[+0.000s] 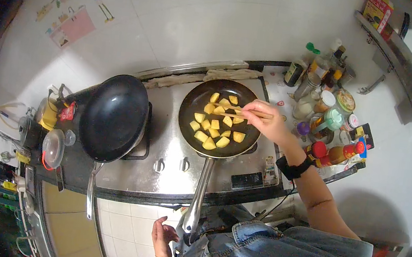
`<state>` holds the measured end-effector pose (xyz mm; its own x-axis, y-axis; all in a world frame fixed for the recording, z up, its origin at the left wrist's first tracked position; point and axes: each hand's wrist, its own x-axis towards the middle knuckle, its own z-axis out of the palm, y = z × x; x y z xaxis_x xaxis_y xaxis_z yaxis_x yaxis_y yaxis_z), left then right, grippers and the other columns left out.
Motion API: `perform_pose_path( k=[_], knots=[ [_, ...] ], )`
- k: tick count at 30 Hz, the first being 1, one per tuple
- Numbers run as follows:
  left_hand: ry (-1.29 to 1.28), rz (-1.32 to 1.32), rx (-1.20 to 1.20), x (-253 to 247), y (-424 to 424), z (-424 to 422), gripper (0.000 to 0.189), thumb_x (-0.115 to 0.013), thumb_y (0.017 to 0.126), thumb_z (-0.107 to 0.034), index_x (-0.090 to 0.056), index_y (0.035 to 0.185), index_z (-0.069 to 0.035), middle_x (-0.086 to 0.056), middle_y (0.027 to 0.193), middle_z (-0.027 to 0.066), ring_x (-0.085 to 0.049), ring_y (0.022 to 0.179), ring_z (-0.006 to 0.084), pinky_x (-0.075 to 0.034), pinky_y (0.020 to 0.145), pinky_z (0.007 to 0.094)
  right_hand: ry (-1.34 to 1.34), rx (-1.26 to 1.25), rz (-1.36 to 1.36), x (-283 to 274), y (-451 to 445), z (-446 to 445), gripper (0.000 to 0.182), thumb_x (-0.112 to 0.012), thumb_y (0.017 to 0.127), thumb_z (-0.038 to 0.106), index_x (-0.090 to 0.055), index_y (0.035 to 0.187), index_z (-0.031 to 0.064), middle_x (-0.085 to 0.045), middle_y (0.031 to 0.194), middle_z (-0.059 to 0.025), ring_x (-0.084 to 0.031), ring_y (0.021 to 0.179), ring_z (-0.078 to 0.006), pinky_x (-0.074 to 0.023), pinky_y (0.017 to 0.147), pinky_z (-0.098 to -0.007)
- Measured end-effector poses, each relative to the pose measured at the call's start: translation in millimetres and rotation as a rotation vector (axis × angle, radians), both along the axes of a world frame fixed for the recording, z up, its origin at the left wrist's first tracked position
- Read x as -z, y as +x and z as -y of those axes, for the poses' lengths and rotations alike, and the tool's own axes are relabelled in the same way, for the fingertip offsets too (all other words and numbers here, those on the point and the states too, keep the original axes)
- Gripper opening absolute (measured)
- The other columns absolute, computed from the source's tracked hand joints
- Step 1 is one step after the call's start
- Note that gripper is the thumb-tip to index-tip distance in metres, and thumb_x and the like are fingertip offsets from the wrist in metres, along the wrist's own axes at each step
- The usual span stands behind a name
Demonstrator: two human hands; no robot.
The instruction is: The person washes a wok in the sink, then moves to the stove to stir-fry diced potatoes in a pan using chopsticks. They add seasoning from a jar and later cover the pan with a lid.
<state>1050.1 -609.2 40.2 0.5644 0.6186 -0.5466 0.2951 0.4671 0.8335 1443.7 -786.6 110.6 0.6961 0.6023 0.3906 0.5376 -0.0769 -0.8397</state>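
Observation:
My right hand (264, 119) grips a pair of wooden chopsticks (232, 111) over the right side of a dark frying pan (194, 100). The chopstick tips reach in among several yellow chunks (209, 143), which look like potato; whether they pinch one I cannot tell. Some chunks show lightly browned faces. The pan sits on the right side of a steel gas stove, its metal handle (198, 196) pointing towards my body. Below the stove's front edge, left of that handle, my left hand (164, 236) hangs with nothing in it, fingers loosely curled and apart.
A black wok (114, 118) leans tilted on the left burner. Sauce bottles and spice jars (323, 100) crowd the right counter under a metal wall shelf (400, 63). A knife (59, 179) and a clear plastic bowl (53, 148) lie left. Folded cloth (204, 78) lines the stove's back.

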Motion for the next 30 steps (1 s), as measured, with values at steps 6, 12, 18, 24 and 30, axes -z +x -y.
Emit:
perform_pose_path(
  k=[6,12,18,24,30],
  knots=[
    [0.023,-0.002,0.008,-0.2,0.2,0.9,0.045,-0.040,0.090,-0.045,-0.046,0.108,-0.004,-0.051,0.060,0.0030,-0.051,0.046,0.0118,-0.041,0.039,0.0228,0.024,-0.047,-0.341,-5.1,19.5,10.0,0.020,-0.049,0.090,0.018,-0.056,0.093,0.0002,-0.057,0.079,-0.0050,-0.056,0.066,-0.0089,-0.0479,0.060,-0.0218],
    [0.031,-0.003,0.013,-0.7,0.8,1.7,0.045,-0.040,0.090,-0.044,-0.046,0.108,-0.004,-0.051,0.060,0.0035,-0.051,0.045,0.0120,-0.041,0.039,0.0229,0.029,-0.075,-0.406,10.5,30.0,0.9,0.030,-0.042,0.093,0.026,-0.055,0.098,-0.0010,-0.060,0.084,-0.0089,-0.059,0.069,-0.0115,-0.0490,0.063,-0.0218],
    [0.017,0.005,-0.001,-0.1,-0.5,2.7,0.044,-0.040,0.090,-0.044,-0.046,0.108,-0.004,-0.051,0.060,0.0032,-0.051,0.045,0.0122,-0.042,0.039,0.0232,0.094,-0.016,-0.374,15.0,23.8,-4.0,0.028,-0.043,0.092,0.023,-0.056,0.097,-0.0017,-0.060,0.084,-0.0084,-0.060,0.069,-0.0122,-0.0496,0.063,-0.0224],
    [0.027,-0.002,-0.008,-0.3,-4.1,3.5,0.044,-0.040,0.090,-0.044,-0.046,0.108,-0.004,-0.051,0.060,0.0031,-0.051,0.046,0.0122,-0.042,0.040,0.0234,0.172,-0.095,-0.324,4.1,-11.4,-4.7,0.022,-0.045,0.092,0.018,-0.057,0.092,-0.0011,-0.061,0.080,-0.0065,-0.059,0.066,-0.0101,-0.0481,0.058,-0.0213],
    [0.040,0.016,0.012,-2.4,-3.3,3.2,0.044,-0.039,0.090,-0.043,-0.046,0.108,-0.003,-0.051,0.060,0.0038,-0.051,0.047,0.0124,-0.042,0.041,0.0242,0.126,-0.038,-0.317,-2.6,-48.4,-29.4,0.017,-0.051,0.088,0.015,-0.057,0.091,-0.0014,-0.060,0.077,-0.0083,-0.060,0.070,-0.0135,-0.0488,0.060,-0.0234]
  ],
)
